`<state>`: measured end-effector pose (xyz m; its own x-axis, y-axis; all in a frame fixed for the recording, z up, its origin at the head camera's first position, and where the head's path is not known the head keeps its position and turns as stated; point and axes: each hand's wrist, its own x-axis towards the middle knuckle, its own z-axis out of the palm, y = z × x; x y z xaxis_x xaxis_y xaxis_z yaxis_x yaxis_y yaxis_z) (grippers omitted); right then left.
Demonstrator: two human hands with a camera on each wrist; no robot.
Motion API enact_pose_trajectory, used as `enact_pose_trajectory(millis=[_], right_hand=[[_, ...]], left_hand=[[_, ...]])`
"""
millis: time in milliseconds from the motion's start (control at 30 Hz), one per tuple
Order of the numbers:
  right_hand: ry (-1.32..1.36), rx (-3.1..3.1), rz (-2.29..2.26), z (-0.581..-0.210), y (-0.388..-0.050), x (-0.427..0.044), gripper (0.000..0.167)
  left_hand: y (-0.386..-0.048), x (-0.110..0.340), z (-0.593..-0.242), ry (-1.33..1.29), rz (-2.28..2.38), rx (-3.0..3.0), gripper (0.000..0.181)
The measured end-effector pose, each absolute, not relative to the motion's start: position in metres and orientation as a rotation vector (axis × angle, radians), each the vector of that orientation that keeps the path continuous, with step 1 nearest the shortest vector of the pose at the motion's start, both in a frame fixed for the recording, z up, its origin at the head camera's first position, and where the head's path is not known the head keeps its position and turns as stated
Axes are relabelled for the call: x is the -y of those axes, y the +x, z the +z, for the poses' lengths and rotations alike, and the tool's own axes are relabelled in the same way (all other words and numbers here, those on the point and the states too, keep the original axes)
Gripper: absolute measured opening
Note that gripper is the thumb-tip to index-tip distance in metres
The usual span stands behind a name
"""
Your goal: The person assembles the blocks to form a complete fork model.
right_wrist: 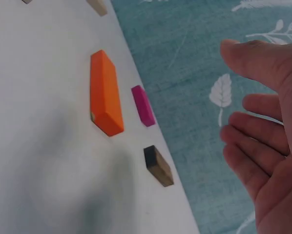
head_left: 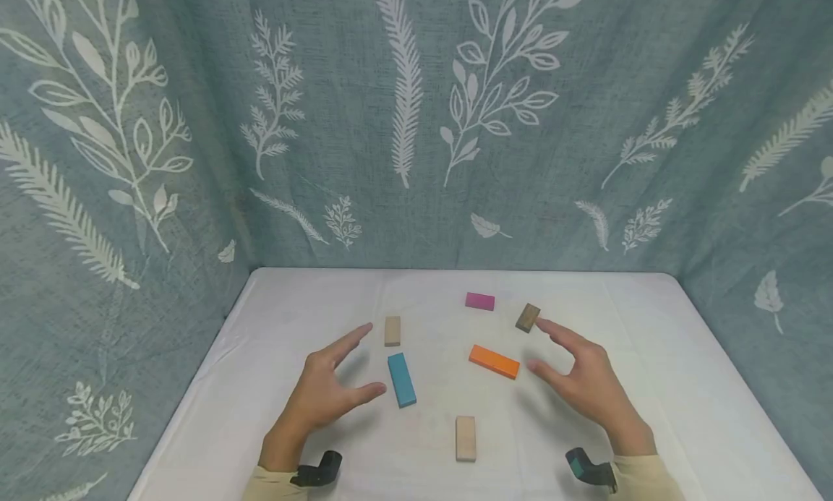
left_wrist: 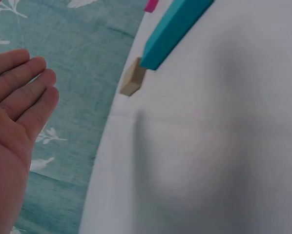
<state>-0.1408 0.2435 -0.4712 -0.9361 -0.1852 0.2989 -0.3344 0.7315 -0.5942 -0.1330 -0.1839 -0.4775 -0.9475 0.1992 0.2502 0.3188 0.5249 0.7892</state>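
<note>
Head view: orange block (head_left: 494, 361) crosswise, aslant

Drape (head_left: 423, 230): blue-green w/ white leaf print (head_left: 407, 89); spans 9 thru 12 to 3 o'clock. Table (head_left: 312, 298): white surf. at 6 o'clock; rounded corners at its 10 & 2 o'clock. Light: diffuse; soft shadows (left_wrist: 140, 141) on surf.

Your blue oblong block (head_left: 402, 380) and orange oblong block (head_left: 494, 361) look smooth, matt; pale oblong block nearest you (head_left: 465, 439), bare wood; teal leaf-print curtain (head_left: 423, 219), matt woven cloth.
</note>
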Motion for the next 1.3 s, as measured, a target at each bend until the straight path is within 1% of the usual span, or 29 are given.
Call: enact_pose_trajectory(millis=[367,633,967,1300], right_hand=[[0.401,2.726,1.083,-0.494,-0.148,-0.236,0.064],[0.383,2.732,1.157,-0.506,-0.149,-0.228,0.06],[0.276,2.808,1.226,-0.518,-0.154,-0.223,0.055],[0.2,2.882,1.249,-0.52,-0.153,-0.218,0.05]], left_hand=[[-0.136,0.17,-0.501,-0.415,-1.521,2.676,0.092],[-0.138,0.164,-0.515,-0.372,-1.524,2.752,0.093],[-0.137,0.153,-0.515,-0.304,-1.471,2.803,0.095],[-0.136,0.15,-0.518,-0.271,-1.411,2.838,0.093]])
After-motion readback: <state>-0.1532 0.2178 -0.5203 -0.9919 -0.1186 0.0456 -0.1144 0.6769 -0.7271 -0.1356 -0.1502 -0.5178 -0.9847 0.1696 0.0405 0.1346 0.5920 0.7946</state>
